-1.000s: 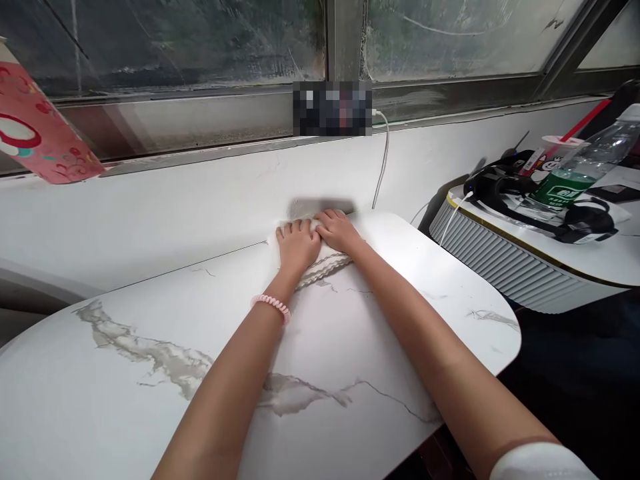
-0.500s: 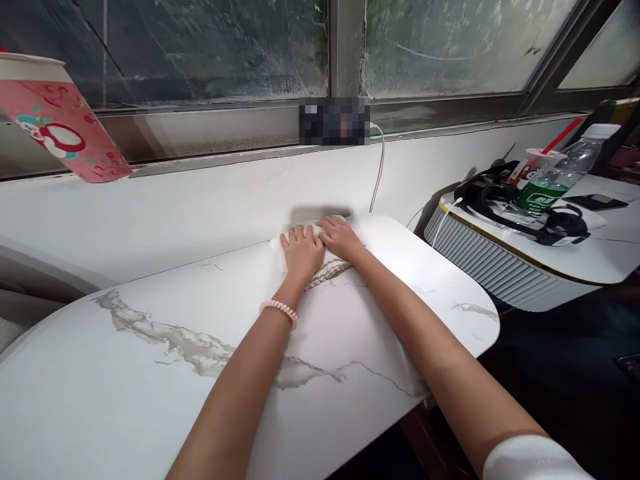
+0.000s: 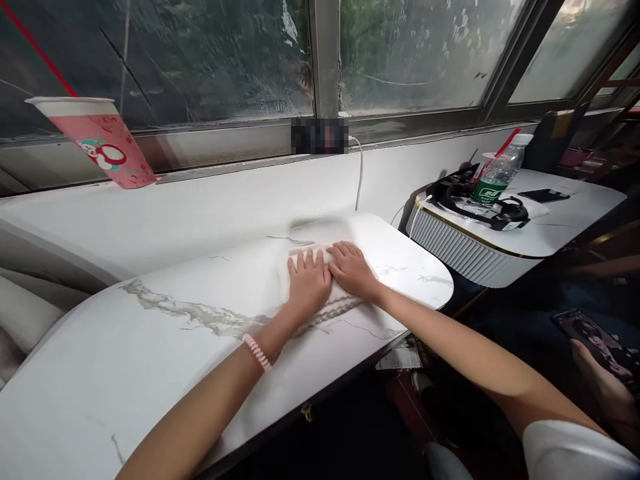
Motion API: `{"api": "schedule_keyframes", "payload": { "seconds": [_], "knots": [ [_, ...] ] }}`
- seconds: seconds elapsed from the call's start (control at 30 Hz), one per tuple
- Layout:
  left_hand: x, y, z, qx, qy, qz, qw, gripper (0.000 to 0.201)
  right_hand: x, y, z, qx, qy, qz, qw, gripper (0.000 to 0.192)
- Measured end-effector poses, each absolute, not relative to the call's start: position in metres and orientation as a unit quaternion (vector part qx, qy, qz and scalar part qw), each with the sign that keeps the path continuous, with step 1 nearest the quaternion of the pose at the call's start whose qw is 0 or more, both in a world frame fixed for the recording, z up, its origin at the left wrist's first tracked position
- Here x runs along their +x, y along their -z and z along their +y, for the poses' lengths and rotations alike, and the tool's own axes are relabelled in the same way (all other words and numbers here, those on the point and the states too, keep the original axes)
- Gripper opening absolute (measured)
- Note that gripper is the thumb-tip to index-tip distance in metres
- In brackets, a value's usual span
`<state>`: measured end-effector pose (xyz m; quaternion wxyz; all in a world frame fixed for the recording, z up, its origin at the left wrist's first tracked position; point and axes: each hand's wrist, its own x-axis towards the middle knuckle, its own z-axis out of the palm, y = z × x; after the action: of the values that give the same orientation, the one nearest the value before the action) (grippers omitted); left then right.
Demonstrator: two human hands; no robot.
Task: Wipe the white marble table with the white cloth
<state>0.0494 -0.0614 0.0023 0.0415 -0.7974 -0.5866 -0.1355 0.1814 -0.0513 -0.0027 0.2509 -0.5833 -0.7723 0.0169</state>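
A white cloth point(image 3: 340, 298) with a wavy, braided-looking edge lies on a white marble-patterned table point(image 3: 165, 360). My left hand point(image 3: 307, 283) rests flat on its left part, fingers spread; a pink coil band point(image 3: 257, 352) circles that wrist. Beside it, almost touching, my right hand point(image 3: 353, 270) lies flat on the cloth, with its fingers stretched forward. Both palms cover much of the cloth, and its outline is blurred.
A pink paper cup point(image 3: 113, 147) stands on the window ledge at left. A side table point(image 3: 595, 193) at right bears a water bottle point(image 3: 493, 180) and a black headset point(image 3: 457, 200). Another person's hand point(image 3: 595, 367) holds a phone point(image 3: 595, 340) at lower right.
Both hands, with the cloth beneath them, have slid back from the wall toward me. The view has shifted, and another person's hand with a phone now shows at the right.
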Motion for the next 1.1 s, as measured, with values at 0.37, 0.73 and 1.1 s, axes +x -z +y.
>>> {"api": "schedule_keyframes", "payload": {
  "seconds": [0.37, 0.73, 1.1],
  "knots": [
    [-0.031, 0.009, -0.179, -0.818, 0.182, -0.544, -0.042, 0.049, 0.128, 0.001, -0.174, -0.549, -0.003, -0.812, 0.199, 0.049],
    [-0.07, -0.018, -0.111, -0.721, 0.158, -0.646, -0.194, 0.049, 0.08, -0.004, -0.089, -0.52, -0.03, -0.842, 0.142, 0.05],
    [-0.083, -0.004, 0.013, -0.743, 0.206, -0.636, -0.026, 0.043, 0.051, 0.0, 0.03, -0.553, -0.059, -0.797, 0.237, 0.039]
  ]
}}
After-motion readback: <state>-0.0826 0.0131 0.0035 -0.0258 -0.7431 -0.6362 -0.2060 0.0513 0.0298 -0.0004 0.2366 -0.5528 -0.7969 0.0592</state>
